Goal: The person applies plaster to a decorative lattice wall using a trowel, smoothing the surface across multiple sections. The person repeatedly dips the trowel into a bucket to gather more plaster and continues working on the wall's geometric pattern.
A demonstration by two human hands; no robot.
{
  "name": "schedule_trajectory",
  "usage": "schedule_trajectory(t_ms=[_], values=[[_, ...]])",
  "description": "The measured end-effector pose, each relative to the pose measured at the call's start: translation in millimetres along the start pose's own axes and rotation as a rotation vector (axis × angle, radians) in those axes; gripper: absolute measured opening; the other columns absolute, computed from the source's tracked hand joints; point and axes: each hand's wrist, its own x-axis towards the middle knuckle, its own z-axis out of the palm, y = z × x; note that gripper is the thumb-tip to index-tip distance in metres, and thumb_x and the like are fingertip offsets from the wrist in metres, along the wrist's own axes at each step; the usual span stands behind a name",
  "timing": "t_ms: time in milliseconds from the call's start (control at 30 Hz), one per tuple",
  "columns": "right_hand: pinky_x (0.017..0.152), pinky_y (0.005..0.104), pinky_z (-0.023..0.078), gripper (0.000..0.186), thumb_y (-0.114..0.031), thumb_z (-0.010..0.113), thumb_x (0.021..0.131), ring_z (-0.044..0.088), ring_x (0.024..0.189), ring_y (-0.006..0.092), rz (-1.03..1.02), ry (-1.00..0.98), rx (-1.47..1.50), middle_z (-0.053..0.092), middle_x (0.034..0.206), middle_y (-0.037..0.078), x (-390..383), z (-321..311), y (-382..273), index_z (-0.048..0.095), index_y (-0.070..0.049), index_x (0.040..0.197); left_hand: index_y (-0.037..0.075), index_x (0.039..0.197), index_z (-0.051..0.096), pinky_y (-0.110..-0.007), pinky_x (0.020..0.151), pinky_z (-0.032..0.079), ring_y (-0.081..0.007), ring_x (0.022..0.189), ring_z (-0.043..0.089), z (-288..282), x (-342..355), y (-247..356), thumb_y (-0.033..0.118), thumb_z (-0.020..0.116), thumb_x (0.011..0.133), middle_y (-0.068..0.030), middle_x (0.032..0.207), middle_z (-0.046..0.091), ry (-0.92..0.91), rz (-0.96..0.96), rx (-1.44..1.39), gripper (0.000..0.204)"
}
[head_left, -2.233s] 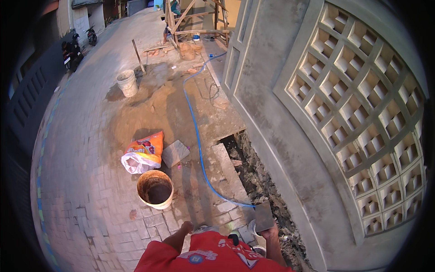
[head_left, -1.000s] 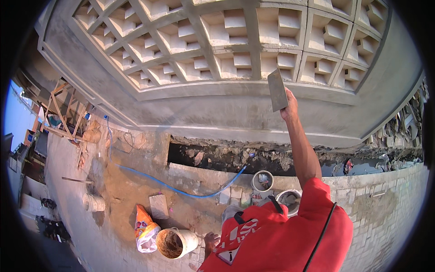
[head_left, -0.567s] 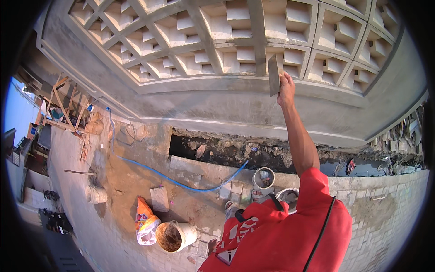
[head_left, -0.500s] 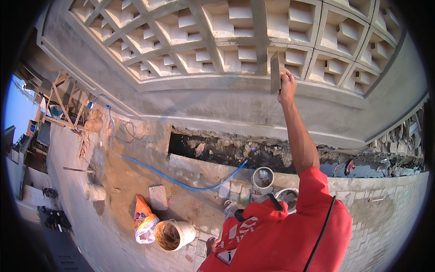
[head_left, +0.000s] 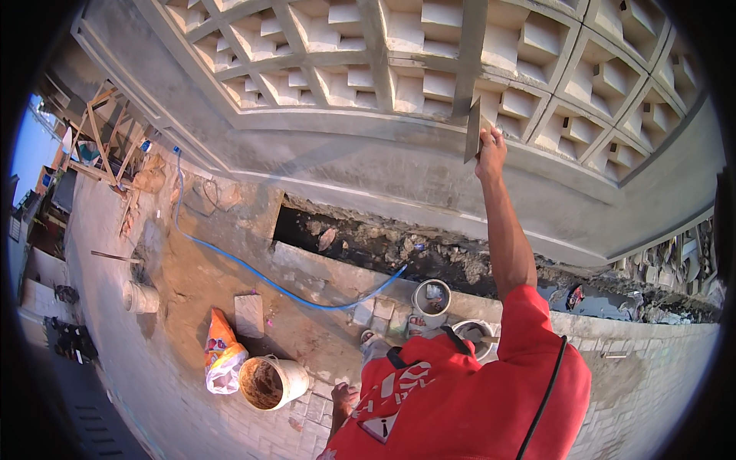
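right arm (head_left: 507,238) nearly straight ahead, right hand (head_left: 491,153) in a grip, left hand (head_left: 345,395) low

Can see a curving blue hose (head_left: 322,307), an orange-and-white sack (head_left: 220,349) beside a flat slab (head_left: 249,316), and wooden scaffolding (head_left: 101,142) farther off.

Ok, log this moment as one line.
right hand: raised, gripping flat rectangular tool before latticed wall | left hand: low, nothing visible held | nearby: blue hose, brown-smeared bucket

The trowel (head_left: 473,132) looks like dull metal, the wall (head_left: 368,161) matt cement, the hose (head_left: 330,308) smooth plastic.
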Motion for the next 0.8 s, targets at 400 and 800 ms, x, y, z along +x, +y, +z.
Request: schedule_trajectory(t_ms=[400,800], values=[[0.069,0.0274,0.052,0.031,-0.011,0.06,0.088,0.062,0.084,0.0159,0.066,0.054,-0.047,0.062,0.1,0.011,-18,-26,13,0.052,-0.001,0.117,0.005,0.124,0.046,-0.041,0.067,0.053,-0.03,0.077,0.066,-2,2,0,0.019,0.048,0.091,-0.0174,0.094,0.063,0.025,-0.036,-0.069,0.036],[0.07,0.0249,0.051,0.029,-0.009,0.06,0.089,0.061,0.082,0.012,-0.003,-0.079,0.135,0.063,0.097,0.007,-6,-51,19,0.053,0.001,0.115,0.005,0.124,0.045,-0.041,0.067,0.052,-0.0312,0.077,0.067,-3,8,1,0.019,0.046,0.092,-0.0175,0.097,0.063,0.001,0.019,0.047,0.035]])
